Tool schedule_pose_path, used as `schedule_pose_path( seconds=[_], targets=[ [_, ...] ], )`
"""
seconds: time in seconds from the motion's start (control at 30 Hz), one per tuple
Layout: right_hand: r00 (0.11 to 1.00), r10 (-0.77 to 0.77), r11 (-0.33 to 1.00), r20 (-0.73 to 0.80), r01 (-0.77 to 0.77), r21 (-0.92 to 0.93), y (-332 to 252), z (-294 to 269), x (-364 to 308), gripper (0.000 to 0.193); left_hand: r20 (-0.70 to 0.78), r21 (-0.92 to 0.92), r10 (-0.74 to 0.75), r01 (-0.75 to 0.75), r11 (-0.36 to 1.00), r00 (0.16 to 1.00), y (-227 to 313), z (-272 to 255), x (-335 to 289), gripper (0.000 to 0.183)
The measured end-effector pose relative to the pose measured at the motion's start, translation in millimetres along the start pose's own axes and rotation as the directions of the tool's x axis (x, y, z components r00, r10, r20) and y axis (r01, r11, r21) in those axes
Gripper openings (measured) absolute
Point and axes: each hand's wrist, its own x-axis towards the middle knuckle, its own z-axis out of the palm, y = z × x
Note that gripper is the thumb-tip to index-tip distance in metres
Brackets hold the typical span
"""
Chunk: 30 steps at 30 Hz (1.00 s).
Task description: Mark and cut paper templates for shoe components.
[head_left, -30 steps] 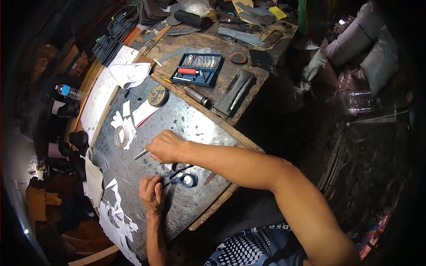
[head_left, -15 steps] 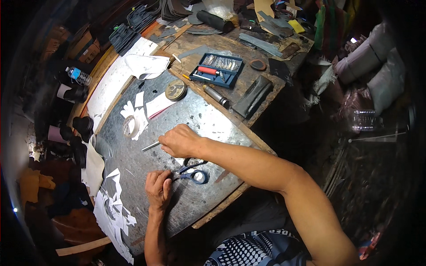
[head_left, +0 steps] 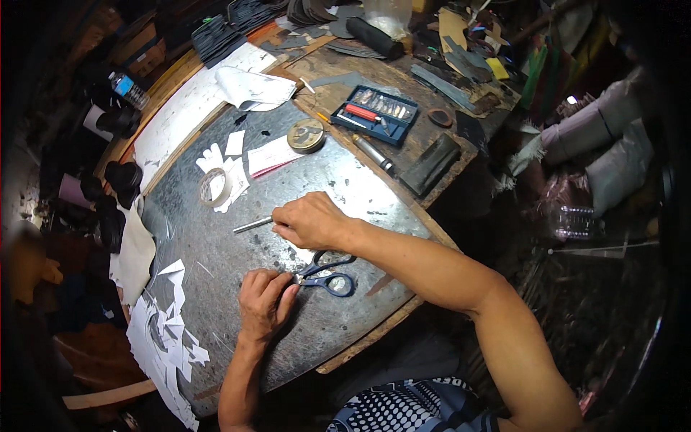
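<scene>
My right hand (head_left: 311, 220) is closed round one end of a thin metal rod (head_left: 252, 225), whose other end points left just above the metal-topped table. Nearer to me, my left hand (head_left: 265, 301) is closed at the blade end of blue-handled scissors (head_left: 338, 284). Their handles point right, and the fingers hide the blades. Beyond the hands are a roll of tape (head_left: 214, 189) on cut white paper pieces (head_left: 235, 142) and a round tin (head_left: 306, 135) at the edge of a white and pink paper pad (head_left: 271, 158).
White paper scraps (head_left: 164, 338) spread along the left edge. At the back stand a blue tool case (head_left: 374, 114) with a red-handled knife, a metal cylinder (head_left: 373, 154) and a dark block (head_left: 430, 164). Stacked dark sheets (head_left: 217, 40) and a bottle (head_left: 128, 89) are at the far left.
The view has shifted, so the table's things appear farther right. Both hands keep their grips, on the rod and the scissors, with little movement over the table.
</scene>
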Motion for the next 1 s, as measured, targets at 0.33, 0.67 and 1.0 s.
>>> schedule_pose_path(
  seconds=[0.33, 0.67, 1.0],
  targets=[
    [0.999, 0.033, 0.999, 0.028, -0.034, 0.037, -4.0, -2.4, 1.4, 0.021, 0.031, -0.012, 0.0, 0.0, 1.0, 1.0, 2.5, -7.0, 0.2, 0.028],
    [1.0, 0.009, 1.0, 0.001, -0.009, 0.009, -1.7, -1.5, 0.5, 0.019, 0.003, 0.01, -0.021, 0.021, 1.0, 1.0, 2.3, -1.5, -0.5, 0.027],
    [0.976, 0.013, 0.995, -0.218, -0.035, -0.097, 11.7, -69.7, 20.5, 0.018, -0.005, 0.031, -0.048, 0.049, 0.998, 0.999, 3.3, -2.6, -1.2, 0.026]
  ],
)
